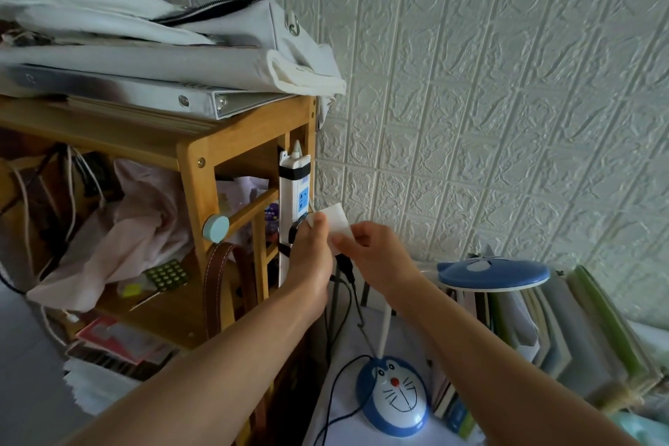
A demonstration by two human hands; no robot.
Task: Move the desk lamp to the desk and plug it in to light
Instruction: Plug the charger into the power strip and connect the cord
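Observation:
A blue and white cartoon-cat desk lamp [392,395] stands on the desk [409,333] at lower right; its blue round head [493,273] sits on a thin white stem. Its black cord [338,387] runs up toward a white power strip [295,192] taped upright to the wooden shelf. My left hand [310,257] rests against the strip's lower part, fingers closed around the strip there. My right hand [373,250] pinches a white block-shaped plug adapter [337,226] held at the strip. The socket under the adapter is hidden by my hands.
The wooden shelf unit [202,156] on the left holds a binder and white bags [163,58] on top, with cloth, cables and a brown strap inside. Books and folders [586,329] lean along the wall at right. A black plug [345,266] hangs below my hands.

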